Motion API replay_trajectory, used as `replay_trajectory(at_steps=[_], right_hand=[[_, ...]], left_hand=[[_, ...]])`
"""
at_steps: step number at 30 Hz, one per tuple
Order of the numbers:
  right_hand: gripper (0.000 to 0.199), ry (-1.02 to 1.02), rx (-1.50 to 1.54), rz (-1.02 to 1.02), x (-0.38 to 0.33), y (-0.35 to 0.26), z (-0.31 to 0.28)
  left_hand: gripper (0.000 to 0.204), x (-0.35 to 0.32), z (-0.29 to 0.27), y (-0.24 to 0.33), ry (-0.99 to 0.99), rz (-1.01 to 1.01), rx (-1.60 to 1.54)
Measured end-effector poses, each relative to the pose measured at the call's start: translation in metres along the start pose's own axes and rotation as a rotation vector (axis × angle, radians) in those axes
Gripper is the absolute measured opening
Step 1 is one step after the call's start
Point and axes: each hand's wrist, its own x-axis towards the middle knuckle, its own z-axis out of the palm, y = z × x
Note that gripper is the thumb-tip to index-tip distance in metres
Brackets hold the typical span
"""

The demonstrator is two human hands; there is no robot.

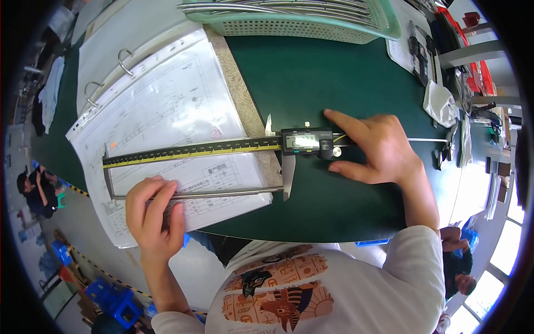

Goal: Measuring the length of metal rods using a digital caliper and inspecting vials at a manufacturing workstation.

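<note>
Shirt, white with a printed front, lies nearest. Above it the left hand grasps the rod toward its left end, fingertips over it and thumb below. The rod runs across the lower part of the printed sheets, its right end past their edge, over the table. Just beyond lies the caliper, spread wide, its long jaws reaching down to the rod's two ends. The right hand is at the caliper's right, thumb and forefinger parted on either side of its beam; the other fingers are folded out of sight, so whether they grip it I cannot tell. Farther off, metal rings hold the sheets, a white cloth rests at right, and a green basket holds metal strips
</note>
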Motion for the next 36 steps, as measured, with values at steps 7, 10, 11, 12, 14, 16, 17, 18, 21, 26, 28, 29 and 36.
replay_trajectory(at_steps=[7, 10, 11, 12, 14, 16, 17, 18, 21, 26, 28, 29, 36], right_hand=[[0.057, 0.001, -0.023, 0.015, -0.006, -0.002, 0.001], [0.052, -0.014, 0.006, 0.015, -0.004, -0.005, 0.003], [0.050, -0.036, 0.016, 0.030, -0.006, -0.003, 0.003], [0.049, -0.055, 0.028, 0.045, -0.007, 0.000, 0.003], [0.048, -0.014, 0.036, 0.014, -0.002, -0.003, 0.003], [0.049, -0.051, 0.051, 0.025, -0.002, -0.003, 0.001], [0.050, -0.060, 0.046, 0.009, 0.000, -0.005, 0.001], [0.050, -0.038, 0.042, 0.015, 0.000, -0.005, 0.000], [0.051, -0.087, 0.033, 0.001, -0.001, -0.005, -0.004], [0.050, -0.064, 0.040, 0.021, -0.004, -0.011, 0.002], [0.050, -0.069, 0.091, -0.012, -0.003, -0.011, 0.009], [0.050, -0.050, 0.106, -0.019, -0.004, -0.010, 0.011], [0.051, -0.010, 0.129, -0.021, -0.014, 0.001, 0.018]], left_hand=[[0.022, -0.001, 0.002, 0.004, -0.029, -0.003, -0.004], [0.020, 0.003, -0.007, 0.011, -0.047, -0.004, 0.065], [0.021, 0.006, -0.003, 0.011, -0.102, 0.021, 0.105], [0.023, 0.009, 0.000, 0.010, -0.156, 0.049, 0.148], [0.026, 0.005, -0.019, 0.015, -0.176, 0.080, 0.186], [0.026, 0.006, -0.033, 0.016, -0.181, 0.023, 0.162], [0.024, 0.015, -0.041, 0.016, -0.115, 0.069, 0.200], [0.024, 0.031, -0.047, 0.018, -0.111, 0.090, 0.209], [0.019, 0.099, -0.038, 0.017, 0.060, 0.219, 0.285], [0.008, 0.205, 0.020, 0.024, 0.002, 0.348, 0.265], [0.009, 0.227, 0.042, 0.021, -0.067, 0.341, 0.258], [0.009, 0.235, 0.055, 0.020, -0.064, 0.364, 0.264], [0.010, 0.275, 0.091, 0.030, -0.390, 0.302, 0.066]])
